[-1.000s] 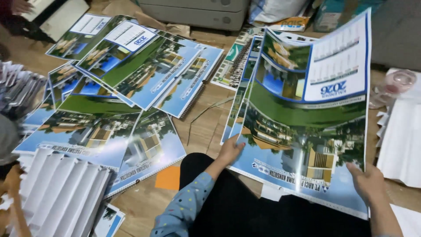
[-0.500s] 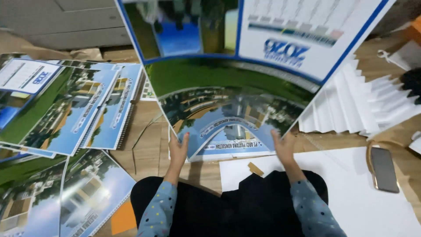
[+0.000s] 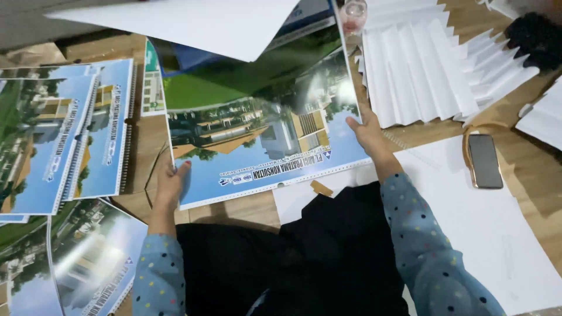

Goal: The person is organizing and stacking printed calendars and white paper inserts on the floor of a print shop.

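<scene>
The fingers of the left hand (image 3: 171, 182) curl around the lower left corner of a large glossy calendar sheet (image 3: 257, 143), thumb on the printed face, gripping its edge. The right hand (image 3: 366, 131) clasps the sheet's right edge in the same way, thumb on top and the other fingers hidden behind the paper. Both forearms wear blue sleeves dotted with small coloured spots.

The sheet, printed with buildings, green lawn and blue sky and punched with a row of holes along its lower edge, sits in the centre of the frame, above the person's black-clad lap. A white sheet (image 3: 193, 23) overlaps its top, at the upper centre.

At the left of the frame lie stacks of similar printed calendars (image 3: 64, 134) on the wooden floor, and more of them (image 3: 88, 257) at the lower left. At the upper right, fanned white paper strips (image 3: 433, 64) spread out just beside the right hand. A dark phone (image 3: 485, 161) rests at the right, partly on a large white sheet (image 3: 497, 234) that covers the lower right.
</scene>
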